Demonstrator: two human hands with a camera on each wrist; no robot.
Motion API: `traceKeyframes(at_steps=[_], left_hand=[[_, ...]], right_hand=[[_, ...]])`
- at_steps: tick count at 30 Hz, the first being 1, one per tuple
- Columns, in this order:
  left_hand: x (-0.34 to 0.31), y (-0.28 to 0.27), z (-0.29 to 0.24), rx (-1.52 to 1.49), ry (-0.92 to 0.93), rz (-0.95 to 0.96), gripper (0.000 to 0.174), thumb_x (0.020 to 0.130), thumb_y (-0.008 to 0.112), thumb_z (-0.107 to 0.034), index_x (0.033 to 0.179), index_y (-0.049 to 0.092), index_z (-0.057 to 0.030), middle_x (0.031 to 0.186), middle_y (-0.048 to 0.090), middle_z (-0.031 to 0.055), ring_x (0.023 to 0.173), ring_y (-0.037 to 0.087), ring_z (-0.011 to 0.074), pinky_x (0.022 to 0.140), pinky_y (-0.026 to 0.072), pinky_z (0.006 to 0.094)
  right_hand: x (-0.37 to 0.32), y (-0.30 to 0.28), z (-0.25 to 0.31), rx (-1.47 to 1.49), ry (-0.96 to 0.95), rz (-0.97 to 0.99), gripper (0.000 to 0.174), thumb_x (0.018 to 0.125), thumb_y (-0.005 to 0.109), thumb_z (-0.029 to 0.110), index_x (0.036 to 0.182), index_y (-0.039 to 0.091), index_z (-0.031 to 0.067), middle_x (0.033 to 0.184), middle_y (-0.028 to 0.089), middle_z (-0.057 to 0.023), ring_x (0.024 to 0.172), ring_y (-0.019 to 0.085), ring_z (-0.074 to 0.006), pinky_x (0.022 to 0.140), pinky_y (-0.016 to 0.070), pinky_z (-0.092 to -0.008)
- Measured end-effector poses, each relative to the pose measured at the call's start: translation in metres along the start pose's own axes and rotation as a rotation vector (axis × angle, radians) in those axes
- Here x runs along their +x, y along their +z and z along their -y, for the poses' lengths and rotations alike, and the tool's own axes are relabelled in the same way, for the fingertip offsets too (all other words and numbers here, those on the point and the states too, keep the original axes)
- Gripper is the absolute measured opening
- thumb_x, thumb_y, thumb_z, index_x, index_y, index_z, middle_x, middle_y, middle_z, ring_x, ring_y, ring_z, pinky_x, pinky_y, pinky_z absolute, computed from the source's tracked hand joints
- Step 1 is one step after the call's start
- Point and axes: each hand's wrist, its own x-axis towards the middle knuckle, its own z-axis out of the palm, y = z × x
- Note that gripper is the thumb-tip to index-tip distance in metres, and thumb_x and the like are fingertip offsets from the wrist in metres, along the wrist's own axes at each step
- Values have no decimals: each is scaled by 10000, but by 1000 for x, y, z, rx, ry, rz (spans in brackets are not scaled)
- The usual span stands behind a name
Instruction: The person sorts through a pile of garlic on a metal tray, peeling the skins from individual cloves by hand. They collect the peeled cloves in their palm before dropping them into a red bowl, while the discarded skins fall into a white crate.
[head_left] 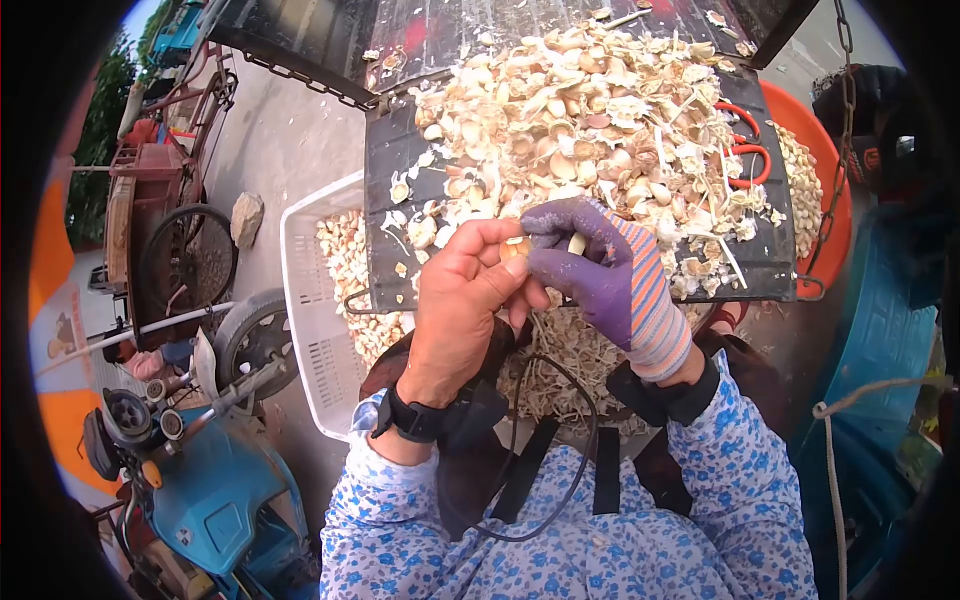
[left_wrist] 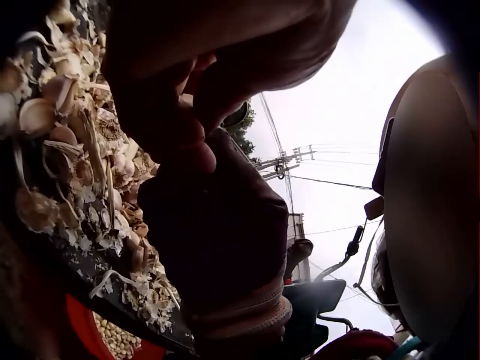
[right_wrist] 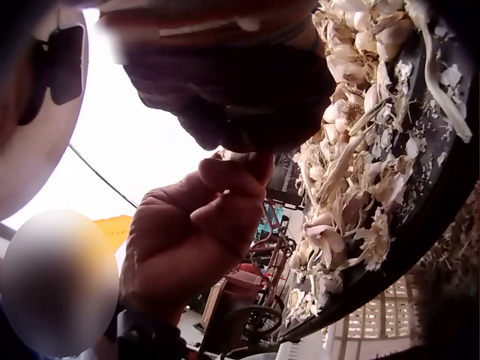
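My bare left hand (head_left: 455, 290) pinches a tan-skinned garlic clove (head_left: 515, 250) between thumb and fingers, above the near edge of the black board. Right beside it, my right hand (head_left: 592, 265) wears a purple glove with a striped cuff. Its fingertips meet the left ones at the clove, and a small pale piece (head_left: 577, 243) shows in the curl between its thumb and fingers; I cannot tell what kind it is. Beyond both hands lies a large heap of garlic cloves and dry skins (head_left: 570, 120). In both wrist views the hands are dark against the sky.
A white plastic crate (head_left: 310, 300) of cloves stands to the left, below the board (head_left: 385, 240). On the right is an orange-red tub (head_left: 835, 190) with cloves, near red handles (head_left: 755, 165) on the heap. Skins lie below the board. A blue motor vehicle (head_left: 220, 500) stands left.
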Motion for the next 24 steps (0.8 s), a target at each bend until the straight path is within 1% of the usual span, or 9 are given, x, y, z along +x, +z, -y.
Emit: traceKeyframes(at_steps=[4,5,6,8,11,14,16,21,24], left_hand=[[-3,-7,3,-50,-25,3,158,924,526,-47,1065,516,23,807,632,95,604,603,126,472,437,195],[-5,-9,-1,-99,-40,4,151,929,521,-53,1056,523,27,801,632,105,607,604,126,476,436,196],[-6,-17,-5,-58,-1,-42,171,925,531,-61,1075,518,21,820,635,108,610,608,130,477,438,198],[-9,-39,-14,22,61,-122,216,918,551,-76,1113,509,8,857,642,115,618,616,137,479,444,202],[-19,-44,-20,93,19,-150,170,924,535,-68,1071,508,14,836,632,95,584,600,117,466,420,190],[-32,-28,-11,93,-63,-133,135,938,523,-85,1046,505,-5,773,610,50,554,584,95,443,380,175],[-31,-35,1,-20,-94,-118,125,941,522,-103,1027,515,-12,752,605,40,531,568,83,432,369,178],[-25,-36,13,-73,-142,-128,118,940,529,-122,991,542,-16,739,596,28,489,517,75,405,333,188],[-23,-38,15,-166,-137,-116,126,937,538,-134,982,555,-17,728,587,22,469,493,73,394,314,191]], right_hand=[[0,3,5,20,33,40,264,799,682,139,1027,626,18,816,606,-38,640,567,-66,508,444,-233],[0,6,0,89,94,44,267,803,680,136,1037,622,20,786,605,-35,642,557,-65,527,442,-229],[2,6,1,30,80,52,277,808,677,136,1051,615,17,775,609,-35,651,544,-63,557,442,-222],[2,9,6,135,228,60,279,805,684,145,1046,616,23,787,611,-28,661,533,-65,577,441,-223],[4,25,-7,227,161,105,276,796,699,160,1032,623,38,798,608,-11,685,536,-81,592,447,-240],[2,35,-3,-129,87,217,350,759,730,185,1047,608,29,827,620,-60,724,564,-131,635,464,-275],[2,34,-13,-120,108,205,362,743,732,183,1044,606,27,825,624,-77,720,570,-147,640,467,-286],[0,35,-20,-157,87,183,342,731,720,168,1024,611,29,793,626,-85,695,573,-163,644,469,-296],[2,33,-17,-68,175,196,331,724,714,144,1015,605,28,781,622,-85,687,569,-158,638,465,-295]])
